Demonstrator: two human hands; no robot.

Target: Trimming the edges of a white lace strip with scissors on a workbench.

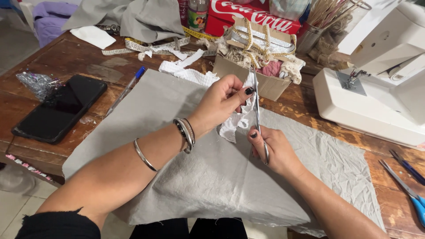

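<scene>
With the left hand [221,104] pinching white lace [234,126] and the right hand [272,152] gripping metal scissors [257,113], the blades may nick those near fingers or the grey cloth [199,177] beneath.

scissors [258,116]: slim, silver metal – blades nearly upright at frame centre, tips toward the top, handles hidden inside the lower hand.
white lace [234,124]: crumpled, openwork strip – pinched at its top, hanging just left of the blades, its lower end resting on the cloth.
grey cloth [208,177]: large, creased sheet lying flat across the wooden table, filling the middle and lower frame.
</scene>
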